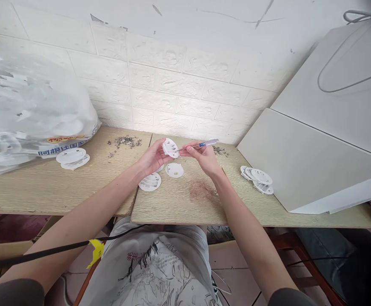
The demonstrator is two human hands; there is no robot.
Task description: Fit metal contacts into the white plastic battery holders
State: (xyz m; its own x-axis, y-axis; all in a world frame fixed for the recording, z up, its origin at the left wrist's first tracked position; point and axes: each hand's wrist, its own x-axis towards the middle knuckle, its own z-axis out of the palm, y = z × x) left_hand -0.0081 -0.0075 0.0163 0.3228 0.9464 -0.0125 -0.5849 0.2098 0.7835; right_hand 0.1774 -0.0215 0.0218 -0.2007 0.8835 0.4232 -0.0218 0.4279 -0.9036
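Note:
My left hand [154,158] grips a round white plastic part [170,148] by its edge, tilted up above the table. In my right hand [204,158] is a small screwdriver with a clear and blue handle [208,143]; its shaft points left and reaches the face of the part. Whether the tip touches a small metal piece there is too small to tell. Below my hands, a white disc [174,170] lies flat on the table, and another round white part with slots [149,181] lies to its left, partly over a further one.
Small metal pieces [126,142] are heaped at the back left, and more [220,151] lie behind my right hand. White parts are stacked at the right [258,177] and left [73,157]. A full plastic bag [35,106] stands left; a large white panel [329,140] leans right.

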